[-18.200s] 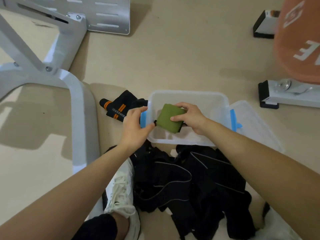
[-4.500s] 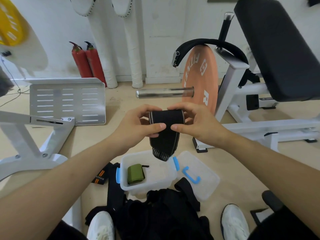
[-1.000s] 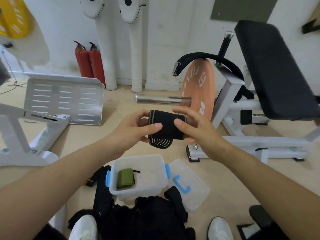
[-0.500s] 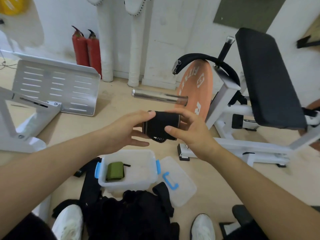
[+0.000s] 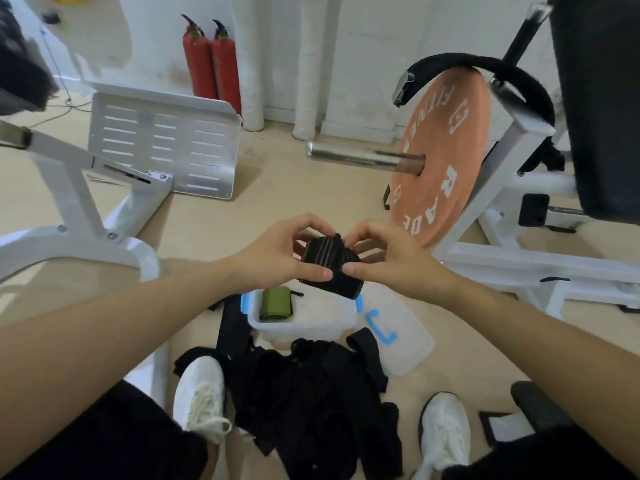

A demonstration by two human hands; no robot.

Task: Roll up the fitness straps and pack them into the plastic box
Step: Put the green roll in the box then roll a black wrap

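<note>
Both hands are pinching the rolled black strap (image 5: 330, 268) between them, left grip (image 5: 280, 254) and right grip (image 5: 391, 259) on either side, held up over the plastic box (image 5: 322, 323) on the floor, green roll (image 5: 276, 303) already inside.

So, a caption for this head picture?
Left hand and right hand pinch a rolled black striped strap above a clear plastic box holding a green fabric roll.

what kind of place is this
Probably a gym: an orange weight plate on a barbell, a black padded bench, and a heap of black fitness straps.
</note>
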